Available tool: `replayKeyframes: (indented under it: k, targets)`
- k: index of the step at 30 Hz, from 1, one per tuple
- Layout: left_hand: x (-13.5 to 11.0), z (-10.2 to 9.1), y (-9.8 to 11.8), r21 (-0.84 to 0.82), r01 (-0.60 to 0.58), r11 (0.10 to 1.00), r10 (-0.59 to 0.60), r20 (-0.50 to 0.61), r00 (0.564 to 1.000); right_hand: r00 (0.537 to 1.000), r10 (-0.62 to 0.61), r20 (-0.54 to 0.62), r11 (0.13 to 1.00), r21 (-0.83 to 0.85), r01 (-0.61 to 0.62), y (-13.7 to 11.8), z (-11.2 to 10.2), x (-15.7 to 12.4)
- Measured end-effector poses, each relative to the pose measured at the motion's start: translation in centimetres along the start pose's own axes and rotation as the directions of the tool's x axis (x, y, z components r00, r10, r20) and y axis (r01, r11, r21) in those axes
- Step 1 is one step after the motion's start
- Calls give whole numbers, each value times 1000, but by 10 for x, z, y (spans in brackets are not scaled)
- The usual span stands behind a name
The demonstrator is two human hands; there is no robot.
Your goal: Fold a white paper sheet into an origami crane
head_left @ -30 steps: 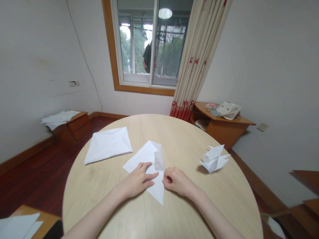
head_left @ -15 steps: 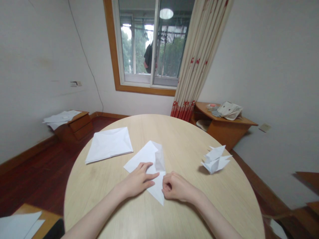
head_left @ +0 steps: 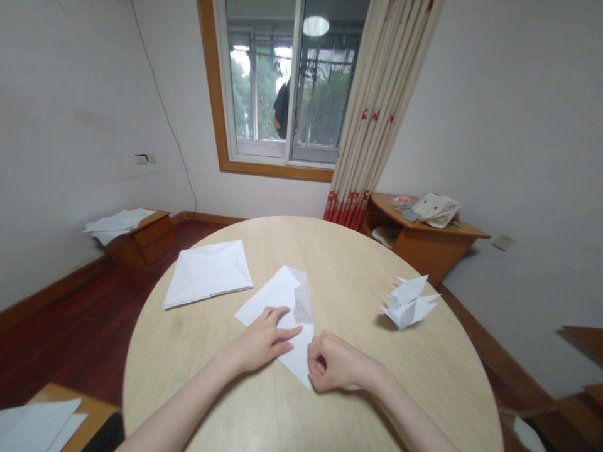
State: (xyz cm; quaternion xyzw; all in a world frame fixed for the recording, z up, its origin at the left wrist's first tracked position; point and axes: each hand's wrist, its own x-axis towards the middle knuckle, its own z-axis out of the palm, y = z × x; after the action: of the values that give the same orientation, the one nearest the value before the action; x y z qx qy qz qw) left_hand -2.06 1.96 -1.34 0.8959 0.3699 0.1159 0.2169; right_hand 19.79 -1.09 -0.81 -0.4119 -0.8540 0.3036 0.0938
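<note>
A partly folded white sheet of paper (head_left: 266, 301) lies on the round table in front of me. Its right flap stands out as a thinner, shaded layer, and its lower end narrows to a point. My left hand (head_left: 268, 336) rests flat on the sheet with its fingers apart, pressing it to the table. Curled at the right edge, near the lower point, is my right hand (head_left: 332, 363). Its fingers are closed at that edge, and the fingertips are partly hidden.
White paper sheets (head_left: 210, 273) lie stacked at the table's left. A folded paper figure with pointed tips (head_left: 409, 302) stands at the right of the table (head_left: 330, 251). Beyond are a corner shelf (head_left: 424, 248) with a cloth bag, a low cabinet (head_left: 151, 238), a curtain and a window.
My right hand has slid a little down the sheet's right edge toward its lower point. The left hand stays in place on the paper.
</note>
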Motion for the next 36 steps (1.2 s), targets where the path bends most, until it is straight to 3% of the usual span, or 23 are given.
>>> replayKeyframes:
  k: [7,18,32,36]
  targets:
    - [0,-1,1,5,1,1000,-1,14,1000,999,-39,6,999,25,39,-5,-1,-1]
    - [2,-2,1,13,13,1000,-13,32,999,991,47,124,998,37,-52,-10,-3,-3]
    - [1,-1,3,81,5,997,-2,-37,999,999,36,34,990,133,-41,-2,-5,-2]
    - [1,-1,2,81,5,997,-1,-42,999,998,33,-45,996,82,-29,-1,-6,0]
